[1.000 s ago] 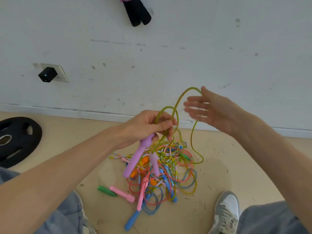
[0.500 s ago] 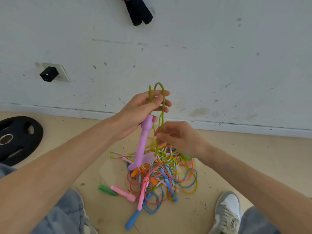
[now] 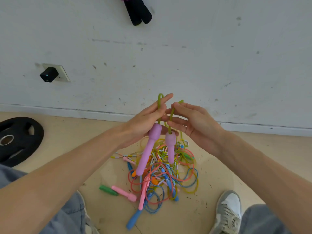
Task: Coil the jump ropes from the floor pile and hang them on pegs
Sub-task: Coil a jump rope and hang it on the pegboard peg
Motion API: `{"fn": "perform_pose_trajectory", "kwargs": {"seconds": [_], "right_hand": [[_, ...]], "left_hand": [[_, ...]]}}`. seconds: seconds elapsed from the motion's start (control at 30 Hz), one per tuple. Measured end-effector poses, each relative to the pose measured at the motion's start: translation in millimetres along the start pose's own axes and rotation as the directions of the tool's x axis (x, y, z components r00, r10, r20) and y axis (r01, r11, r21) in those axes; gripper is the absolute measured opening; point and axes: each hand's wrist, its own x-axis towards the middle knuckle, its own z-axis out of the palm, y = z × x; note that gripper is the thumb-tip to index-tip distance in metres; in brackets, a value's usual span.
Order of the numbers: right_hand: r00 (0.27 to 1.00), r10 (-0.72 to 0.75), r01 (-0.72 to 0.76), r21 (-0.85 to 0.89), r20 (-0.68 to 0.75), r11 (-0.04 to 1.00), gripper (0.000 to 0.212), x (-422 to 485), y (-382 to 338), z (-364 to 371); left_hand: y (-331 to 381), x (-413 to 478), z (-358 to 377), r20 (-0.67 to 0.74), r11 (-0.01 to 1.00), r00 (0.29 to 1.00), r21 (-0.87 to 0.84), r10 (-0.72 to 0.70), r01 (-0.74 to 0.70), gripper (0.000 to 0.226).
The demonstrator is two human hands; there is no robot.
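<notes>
Left hand (image 3: 146,121) grips green cord (image 3: 158,103); right hand (image 3: 194,123), just right, pinches it. Both purple handles (image 3: 146,153) hang vertical below.

No readable text, labels, brands or numbers, black weight plate (image 3: 20,149) possibly marked but too dark to tell

Forearms (image 3: 67,174) bare; faded blue jeans (image 3: 70,217); grey-white laced sneaker (image 3: 228,214).

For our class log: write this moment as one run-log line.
left hand: grips green cord; right hand: holds green cord; purple handles: dangling; pile: on floor
</notes>
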Motion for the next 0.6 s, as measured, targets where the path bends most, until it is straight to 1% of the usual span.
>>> {"fn": "perform_pose_trajectory", "kwargs": {"seconds": [0.07, 0.13, 0.2, 0.27, 0.3, 0.37, 0.43, 0.5, 0.53, 0.57, 0.6], "right_hand": [[0.998, -0.048, 0.044, -0.114, -0.032, 0.992, 0.020, 4, 2, -3], [0.990, -0.098, 0.071, -0.254, -0.097, 0.965, 0.023, 7, 2, -7], [0.982, -0.120, 0.045, -0.437, -0.145, 0.899, 0.031, 9, 1, -14], [0.987, -0.070, -0.028, -0.592, -0.142, 0.805, 0.033, 8, -2, -19], [0.990, -0.031, -0.062, -0.621, -0.139, 0.781, 0.032, 7, -2, -22], [0.989, 0.013, -0.099, -0.595, -0.148, 0.797, 0.030, 8, 1, -24], [0.986, 0.007, -0.100, -0.544, -0.170, 0.833, 0.030, 9, 5, -23], [0.982, 0.016, -0.118, -0.543, -0.190, 0.832, 0.035, 9, 5, -24], [0.979, 0.037, -0.147, -0.571, -0.200, 0.807, 0.039, 9, 4, -24], [0.976, 0.060, -0.182, -0.642, -0.207, 0.745, 0.041, 9, 1, -26], [0.975, 0.063, -0.203, -0.744, -0.212, 0.636, 0.040, 9, -1, -28]], "left_hand": [[0, -1, 1, 0.005, 1.000, 1.000, 0.018, -0.020, 0.020, 0.044], [-2, -1, 2, 0.002, 0.999, 0.999, 0.019, -0.046, 0.046, 0.045], [-3, -1, 2, 0.011, 0.996, 0.996, -0.032, -0.084, 0.085, 0.045], [-3, -2, 0, 0.023, 0.989, 0.992, -0.074, -0.124, 0.125, 0.044], [-3, -3, -1, 0.040, 0.986, 0.989, -0.087, -0.140, 0.143, 0.043], [-4, -4, -4, 0.099, 0.977, 0.982, -0.126, -0.158, 0.170, 0.047], [-5, -5, -6, 0.153, 0.972, 0.977, -0.156, -0.150, 0.174, 0.059], [-6, -6, -10, 0.195, 0.980, 0.973, -0.124, -0.127, 0.153, 0.077], [-6, -7, -11, 0.210, 0.986, 0.970, -0.084, -0.122, 0.142, 0.084], [-6, -8, -11, 0.215, 0.990, 0.968, -0.038, -0.126, 0.137, 0.086], [-6, -9, -11, 0.210, 0.990, 0.968, 0.010, -0.138, 0.139, 0.084]]}}
